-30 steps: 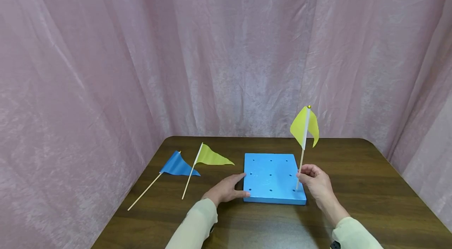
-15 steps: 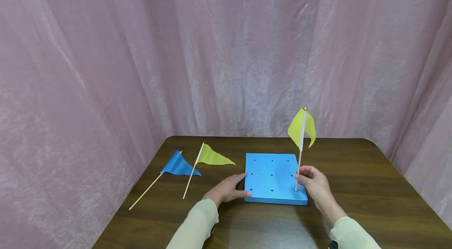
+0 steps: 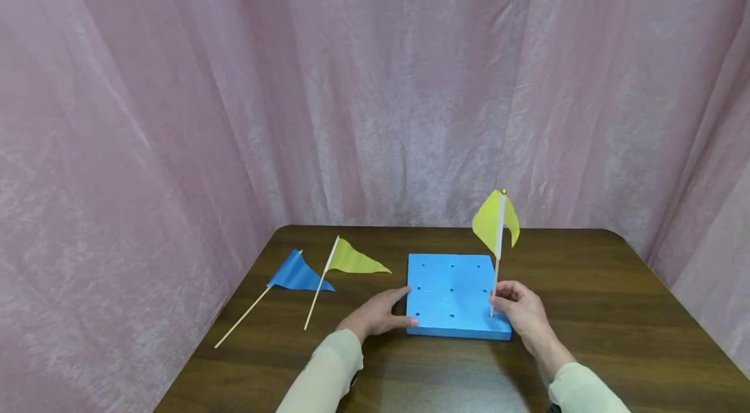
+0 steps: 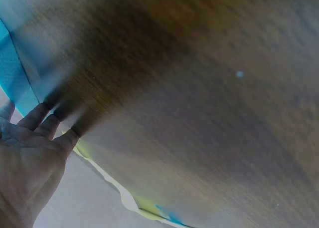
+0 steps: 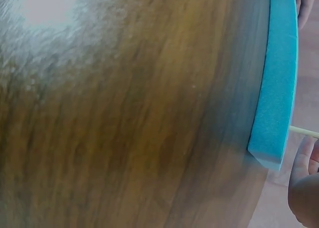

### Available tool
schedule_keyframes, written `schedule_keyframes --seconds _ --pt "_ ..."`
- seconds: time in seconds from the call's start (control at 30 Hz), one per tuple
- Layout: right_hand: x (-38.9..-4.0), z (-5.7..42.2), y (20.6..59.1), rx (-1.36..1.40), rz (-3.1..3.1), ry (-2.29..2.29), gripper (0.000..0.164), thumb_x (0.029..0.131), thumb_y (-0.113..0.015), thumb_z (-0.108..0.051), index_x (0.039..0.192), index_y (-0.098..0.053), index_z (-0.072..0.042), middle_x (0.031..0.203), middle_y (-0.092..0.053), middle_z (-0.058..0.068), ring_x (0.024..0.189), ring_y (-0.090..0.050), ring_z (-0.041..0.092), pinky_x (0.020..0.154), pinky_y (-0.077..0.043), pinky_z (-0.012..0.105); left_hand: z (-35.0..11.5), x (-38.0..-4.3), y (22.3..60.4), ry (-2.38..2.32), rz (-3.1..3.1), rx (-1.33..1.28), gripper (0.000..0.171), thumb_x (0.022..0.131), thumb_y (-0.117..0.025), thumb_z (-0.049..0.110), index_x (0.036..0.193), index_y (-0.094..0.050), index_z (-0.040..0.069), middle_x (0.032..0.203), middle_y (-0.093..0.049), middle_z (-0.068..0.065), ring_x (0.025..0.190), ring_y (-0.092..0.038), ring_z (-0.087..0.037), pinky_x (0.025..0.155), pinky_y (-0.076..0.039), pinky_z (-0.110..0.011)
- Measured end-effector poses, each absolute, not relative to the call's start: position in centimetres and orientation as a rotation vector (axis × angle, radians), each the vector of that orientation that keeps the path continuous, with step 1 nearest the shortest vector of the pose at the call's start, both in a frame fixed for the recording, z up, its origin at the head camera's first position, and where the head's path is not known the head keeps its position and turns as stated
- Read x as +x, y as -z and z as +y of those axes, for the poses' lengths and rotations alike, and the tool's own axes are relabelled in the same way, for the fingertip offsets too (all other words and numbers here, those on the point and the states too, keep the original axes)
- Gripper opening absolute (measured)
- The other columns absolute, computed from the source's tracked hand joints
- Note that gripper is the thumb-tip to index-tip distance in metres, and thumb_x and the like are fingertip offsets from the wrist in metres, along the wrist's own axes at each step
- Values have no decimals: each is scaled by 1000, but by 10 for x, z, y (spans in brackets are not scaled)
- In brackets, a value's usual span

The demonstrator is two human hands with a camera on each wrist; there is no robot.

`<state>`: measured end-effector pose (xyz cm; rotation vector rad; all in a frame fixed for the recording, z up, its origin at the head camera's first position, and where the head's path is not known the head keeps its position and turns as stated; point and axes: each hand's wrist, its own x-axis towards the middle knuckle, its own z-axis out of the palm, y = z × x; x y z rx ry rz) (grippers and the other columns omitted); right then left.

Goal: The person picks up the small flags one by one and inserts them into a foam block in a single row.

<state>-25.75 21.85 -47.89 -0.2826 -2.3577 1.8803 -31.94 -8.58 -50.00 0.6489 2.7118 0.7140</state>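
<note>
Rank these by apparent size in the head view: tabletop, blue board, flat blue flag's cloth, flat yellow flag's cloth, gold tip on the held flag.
1. Tabletop
2. Blue board
3. Blue cloth and yellow cloth: too alike to rank
4. Gold tip

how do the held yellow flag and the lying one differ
The held yellow flag stands nearly upright, while the lying yellow flag rests on the table. The right hand pinches the held flag's stick; the lying flag is untouched. The held flag's cloth droops; the lying flag's spreads to one side. Both have yellow cloth on pale sticks.
</note>
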Motion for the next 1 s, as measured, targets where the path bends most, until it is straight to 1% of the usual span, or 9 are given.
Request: schedule_keyframes --seconds 0.57,0.73,1.0 --pt "-260 219 483 -317 -2383 -1862 23 92 -68 -6 111 -60 4 99 -60 11 87 -54 23 73 -51 31 -86 -319 499 -733 2700 628 83 87 -69 56 156 -34 25 156 -37 -5 143 -33 -28 112 -32 -51" --pt "-260 219 484 -313 -2377 -1879 26 92 -68 -7 114 -60 4 101 -60 10 89 -54 23 74 -51 28 -85 -318 498 -741 2695 622 83 88 -68 56 156 -34 25 157 -36 -5 144 -33 -28 113 -32 -51" --pt "-260 219 483 -273 -2356 -1892 35 92 -69 -7 122 -58 9 103 -62 11 89 -54 18 71 -51 26 -85 -319 499 -724 2704 629 83 88 -68 56 156 -34 24 157 -37 -6 143 -33 -29 113 -32 -51"
